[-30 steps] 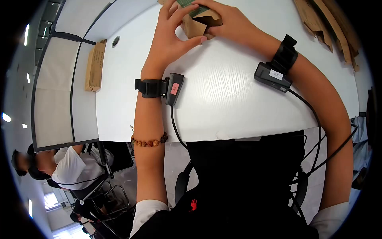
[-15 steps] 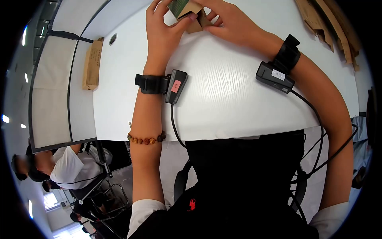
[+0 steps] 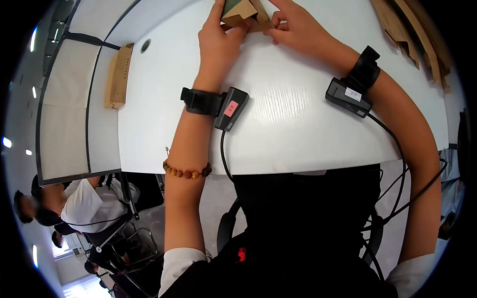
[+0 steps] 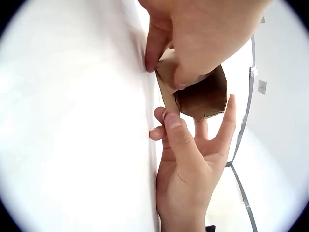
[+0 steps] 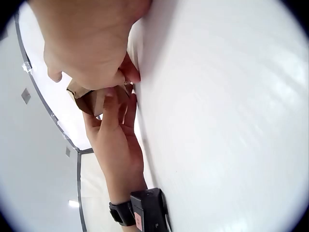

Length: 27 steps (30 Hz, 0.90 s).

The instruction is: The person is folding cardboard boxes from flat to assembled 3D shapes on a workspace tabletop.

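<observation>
A small brown cardboard box (image 3: 241,12) with a green-printed side is at the top edge of the head view, its end open towards me. My left hand (image 3: 221,47) grips it, fingers along the side and the thumb at a flap by the opening. In the left wrist view, the hollow inside of the box (image 4: 205,96) shows dark behind that thumb. My right hand (image 3: 300,30) pinches the edge of an end flap between thumb and curled finger; in the left wrist view, other fingers of this right hand (image 4: 188,164) stretch out beside the box.
The white table (image 3: 288,109) lies under both forearms. A long cardboard box (image 3: 118,77) stands at the left by the partition, near a round cable hole (image 3: 145,45). Flattened cardboard (image 3: 405,35) lies at the right. A cable (image 3: 397,134) trails from the right wrist camera. People sit beyond the partition.
The left hand, earlier spread over the box, has drawn its thumb in to the flap at the opening. The right hand has shifted to the flap's edge. The box has turned slightly.
</observation>
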Each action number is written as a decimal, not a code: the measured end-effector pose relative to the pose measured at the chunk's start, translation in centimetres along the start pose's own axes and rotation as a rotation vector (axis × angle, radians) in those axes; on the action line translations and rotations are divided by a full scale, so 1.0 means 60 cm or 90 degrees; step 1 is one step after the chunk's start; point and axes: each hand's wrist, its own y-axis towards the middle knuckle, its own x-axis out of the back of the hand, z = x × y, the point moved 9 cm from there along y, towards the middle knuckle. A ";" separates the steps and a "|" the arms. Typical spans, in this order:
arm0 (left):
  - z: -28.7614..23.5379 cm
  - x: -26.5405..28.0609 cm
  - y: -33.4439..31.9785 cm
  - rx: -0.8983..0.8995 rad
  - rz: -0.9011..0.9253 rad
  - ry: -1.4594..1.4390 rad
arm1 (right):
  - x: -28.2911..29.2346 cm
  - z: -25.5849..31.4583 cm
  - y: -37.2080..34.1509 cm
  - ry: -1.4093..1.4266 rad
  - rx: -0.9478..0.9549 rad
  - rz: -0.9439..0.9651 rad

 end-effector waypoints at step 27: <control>-0.029 -0.013 -0.005 -0.051 -0.076 0.037 | -0.003 -0.007 0.006 0.055 -0.059 0.034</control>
